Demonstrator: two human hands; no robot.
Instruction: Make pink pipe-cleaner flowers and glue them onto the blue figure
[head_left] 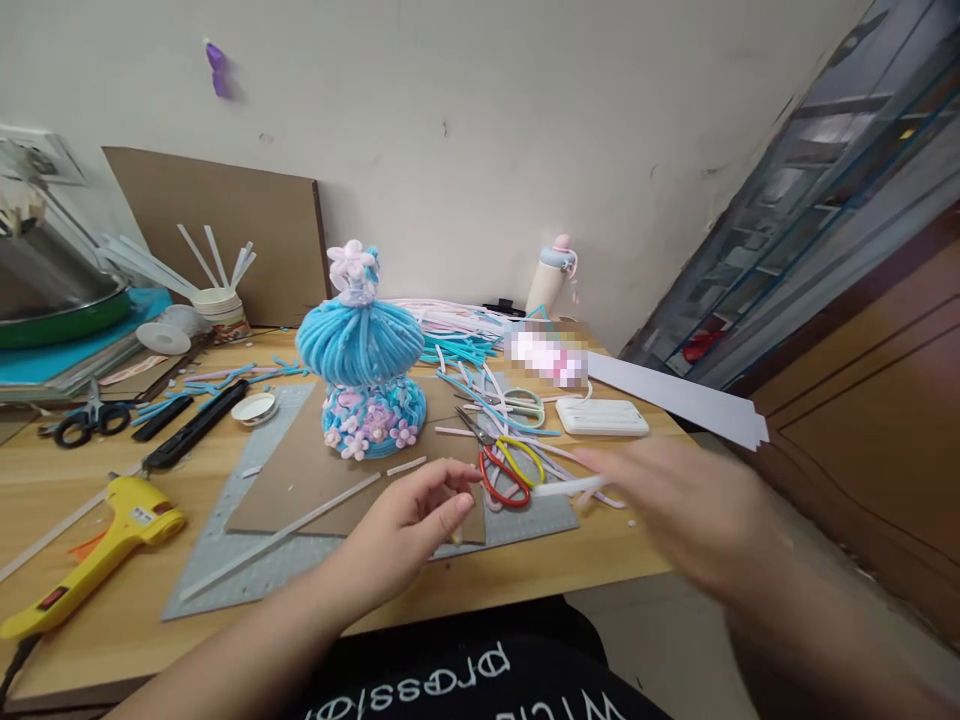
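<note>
My left hand hovers over the front of the brown board, fingers curled towards the thumb. A small yellowish bit shows below the thumb, too little to name. Out to the right, my right hand is smeared by motion, with a short white stick reaching left from its fingertips. Between the hands lie red-and-yellow-handled scissors. Behind my left hand stands a blue fuzzy pipe-cleaner piece with a gathered top, pink flowers and a round flowered base. A long whitish stick lies across the board and the mat.
A yellow glue gun lies at the left on the table. Near it are black-handled scissors, a black cutter and a paper cup of white sticks. Pipe cleaners, a white box and a bottle are farther back.
</note>
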